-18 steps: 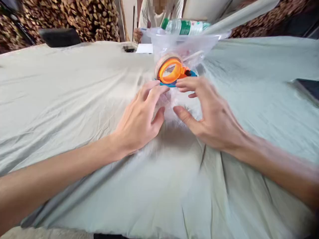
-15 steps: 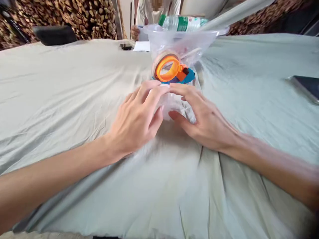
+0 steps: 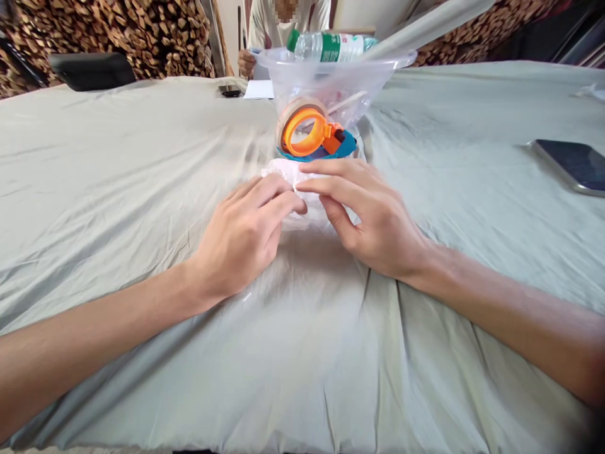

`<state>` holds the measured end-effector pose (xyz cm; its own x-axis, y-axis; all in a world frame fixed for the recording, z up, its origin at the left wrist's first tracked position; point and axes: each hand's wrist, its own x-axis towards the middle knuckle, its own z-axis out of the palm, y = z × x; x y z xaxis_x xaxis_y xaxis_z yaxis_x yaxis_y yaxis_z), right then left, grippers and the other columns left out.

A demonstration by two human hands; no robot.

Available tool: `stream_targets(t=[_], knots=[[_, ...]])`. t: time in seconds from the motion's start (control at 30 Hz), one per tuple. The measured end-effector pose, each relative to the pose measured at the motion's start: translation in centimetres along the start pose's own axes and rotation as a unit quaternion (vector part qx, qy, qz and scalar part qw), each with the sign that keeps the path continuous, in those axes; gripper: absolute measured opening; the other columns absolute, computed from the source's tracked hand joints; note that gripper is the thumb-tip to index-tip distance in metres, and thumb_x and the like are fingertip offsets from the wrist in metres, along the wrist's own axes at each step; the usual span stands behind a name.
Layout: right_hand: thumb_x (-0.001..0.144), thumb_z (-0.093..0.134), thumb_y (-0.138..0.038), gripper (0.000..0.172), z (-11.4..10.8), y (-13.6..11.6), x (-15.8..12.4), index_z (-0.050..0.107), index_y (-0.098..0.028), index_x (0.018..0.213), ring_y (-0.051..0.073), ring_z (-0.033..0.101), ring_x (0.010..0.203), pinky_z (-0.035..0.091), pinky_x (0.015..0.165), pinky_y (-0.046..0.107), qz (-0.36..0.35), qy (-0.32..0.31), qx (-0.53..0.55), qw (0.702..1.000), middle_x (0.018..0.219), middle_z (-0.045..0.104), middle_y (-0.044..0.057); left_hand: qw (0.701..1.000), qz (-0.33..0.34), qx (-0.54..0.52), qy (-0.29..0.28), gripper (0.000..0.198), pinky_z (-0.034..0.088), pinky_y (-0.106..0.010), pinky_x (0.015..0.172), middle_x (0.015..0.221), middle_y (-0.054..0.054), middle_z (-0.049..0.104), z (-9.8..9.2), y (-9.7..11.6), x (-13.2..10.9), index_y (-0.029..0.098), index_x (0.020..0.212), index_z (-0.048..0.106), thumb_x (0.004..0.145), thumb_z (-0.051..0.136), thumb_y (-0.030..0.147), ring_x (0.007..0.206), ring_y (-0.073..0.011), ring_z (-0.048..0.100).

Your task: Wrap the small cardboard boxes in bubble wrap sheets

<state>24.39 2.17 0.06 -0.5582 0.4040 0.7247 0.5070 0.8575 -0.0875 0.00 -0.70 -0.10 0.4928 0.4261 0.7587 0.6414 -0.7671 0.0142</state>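
A crumpled piece of thin whitish plastic (image 3: 286, 169), perhaps a bag, lies on the cloth-covered table between my hands. My left hand (image 3: 246, 233) has its fingers curled onto the plastic's left side; its thumb is mostly hidden. My right hand (image 3: 373, 214) arches over the right side. Its fingers are stretched out and apart, fingertips touching the top, with the thumb held away below. Just beyond the plastic sits a tape dispenser (image 3: 344, 146) with an orange ring, a blue base and a roll of tape.
Behind the dispenser stands a clear plastic tub (image 3: 283, 69), with a green-capped bottle (image 3: 331, 47) and a long pale tube (image 3: 425, 31) across its top. A phone (image 3: 571, 164) lies at right. A black case (image 3: 92, 70) is far left. A person (image 3: 288, 25) is across the table.
My left fingers have curled in lower on the plastic, and my right fingers now reach further left across it. More of the crumpled plastic shows. The view has shifted slightly right.
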Motion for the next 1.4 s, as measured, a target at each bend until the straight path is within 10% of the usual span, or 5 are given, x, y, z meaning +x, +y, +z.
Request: stream_targets(t=[0.23,0.5,0.77,1.23,1.4], knots=[[0.11,0.059,-0.009,0.033,0.3,0.1,-0.2,0.078,-0.017,0.136,0.034,0.075,0.145,0.063,0.117,0.055,0.011,-0.003,-0.04,0.999,0.155,0.077,0.019,0.998,-0.043,-0.013,-0.041,0.035,0.06,-0.033,0.078,0.113,-0.005,0.082,-0.5,0.5,0.1,0.019,0.126,0.074,0.116,0.042,0.009,0.095,-0.0196,0.079],[0.111,0.063,-0.016,0.056,0.3,0.3,-0.6,0.06,-0.023,0.167,0.039,0.059,0.165,0.055,0.129,0.067,0.008,-0.023,-0.063,0.998,0.179,0.059,0.019,0.992,-0.104,0.051,-0.048,0.027,0.064,-0.058,0.118,0.149,-0.016,0.069,0.1,-0.2,0.1,0.024,0.136,0.075,0.115,0.058,0.023,0.14,-0.037,0.071],[0.114,0.049,-0.002,0.045,-0.1,-0.5,-0.3,0.07,-0.024,0.147,0.027,0.074,0.145,0.061,0.121,0.051,-0.1,-0.019,-0.045,0.994,0.159,0.076,0.008,0.988,-0.137,0.01,-0.068,0.065,0.073,-0.056,0.112,0.187,-0.01,0.041,0.7,-1.5,-0.7,0.035,0.166,0.053,0.105,0.056,0.014,0.168,-0.0384,0.055],[0.118,0.044,-0.012,0.05,-0.2,-0.6,0.2,0.063,-0.017,0.165,0.038,0.074,0.138,0.061,0.113,0.06,-0.041,-0.156,-0.101,0.982,0.165,0.071,0.02,0.973,-0.191,0.096,-0.09,0.059,0.041,-0.077,0.141,0.194,-0.017,0.032,0.6,-0.6,-0.5,0.02,0.163,0.058,0.105,0.059,0.017,0.183,-0.0467,0.026],[0.117,0.047,-0.016,0.05,-0.3,-0.7,0.4,0.065,-0.015,0.163,0.04,0.072,0.122,0.061,0.106,0.061,-0.035,-0.137,-0.177,0.974,0.137,0.076,0.021,0.982,-0.101,0.101,-0.123,0.044,0.038,-0.078,0.139,0.182,-0.019,0.054,-0.6,0.4,0.2,0.02,0.136,0.077,0.102,0.053,0.004,0.174,-0.0475,0.045]])
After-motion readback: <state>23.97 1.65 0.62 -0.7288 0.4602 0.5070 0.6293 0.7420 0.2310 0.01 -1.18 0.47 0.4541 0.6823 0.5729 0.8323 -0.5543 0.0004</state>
